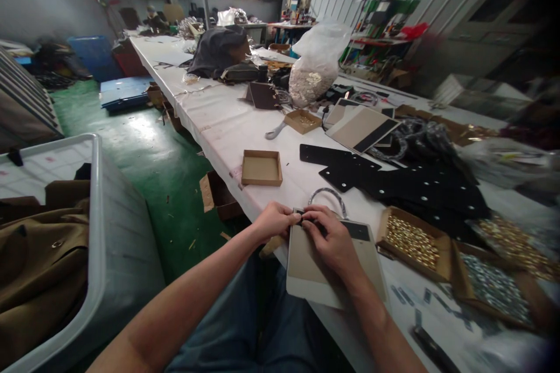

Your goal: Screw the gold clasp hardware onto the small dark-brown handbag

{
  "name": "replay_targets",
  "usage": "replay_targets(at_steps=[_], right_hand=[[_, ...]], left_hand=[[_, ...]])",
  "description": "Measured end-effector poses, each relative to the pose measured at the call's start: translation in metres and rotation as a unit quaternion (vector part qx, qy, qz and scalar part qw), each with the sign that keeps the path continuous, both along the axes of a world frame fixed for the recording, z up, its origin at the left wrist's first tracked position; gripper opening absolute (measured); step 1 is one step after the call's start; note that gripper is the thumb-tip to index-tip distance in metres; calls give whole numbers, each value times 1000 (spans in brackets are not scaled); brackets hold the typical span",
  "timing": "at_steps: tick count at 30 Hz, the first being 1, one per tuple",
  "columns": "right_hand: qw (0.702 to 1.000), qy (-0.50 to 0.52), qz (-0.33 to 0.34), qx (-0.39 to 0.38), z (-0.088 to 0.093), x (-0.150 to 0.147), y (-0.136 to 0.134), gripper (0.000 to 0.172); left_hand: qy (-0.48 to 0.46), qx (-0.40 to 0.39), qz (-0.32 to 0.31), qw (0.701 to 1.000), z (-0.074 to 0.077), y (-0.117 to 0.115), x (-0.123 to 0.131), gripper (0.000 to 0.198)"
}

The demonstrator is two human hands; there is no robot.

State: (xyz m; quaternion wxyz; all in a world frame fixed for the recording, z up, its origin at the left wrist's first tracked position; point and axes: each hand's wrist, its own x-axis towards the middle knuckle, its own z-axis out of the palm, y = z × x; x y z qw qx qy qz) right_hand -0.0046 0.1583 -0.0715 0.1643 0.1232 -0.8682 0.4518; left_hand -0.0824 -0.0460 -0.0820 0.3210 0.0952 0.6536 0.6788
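Note:
A flat beige panel with rounded corners and a black strip along its far edge lies at the table's near edge, before my lap. My left hand pinches the panel's far left corner, thumb on top. Right beside it, my right hand has its fingertips pinched together over the same end of the strip. Whatever small piece is between those fingers is hidden. A grey loop handle wrapped in clear plastic arches from the panel's far edge, just beyond my right hand.
An open shallow cardboard box stands ahead. To the right are boxes of gold fasteners and silver fasteners, metal strips, and a dark-handled tool. Black punched pieces lie beyond. A grey bin holds brown material at left.

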Motion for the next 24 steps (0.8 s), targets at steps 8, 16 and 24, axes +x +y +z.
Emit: replay_targets(at_steps=[8,16,24], right_hand=[[999,42,0,5,-5,7,-5,10],[999,35,13,12,-11,3,-6,10],[999,20,13,21,-8,4,-8,11]], left_hand=[[-90,45,-2,995,-7,-5,-3,33],[-84,39,6,996,-17,-8,-6,33],[-128,37,20,991,-11,-6,-3,30]])
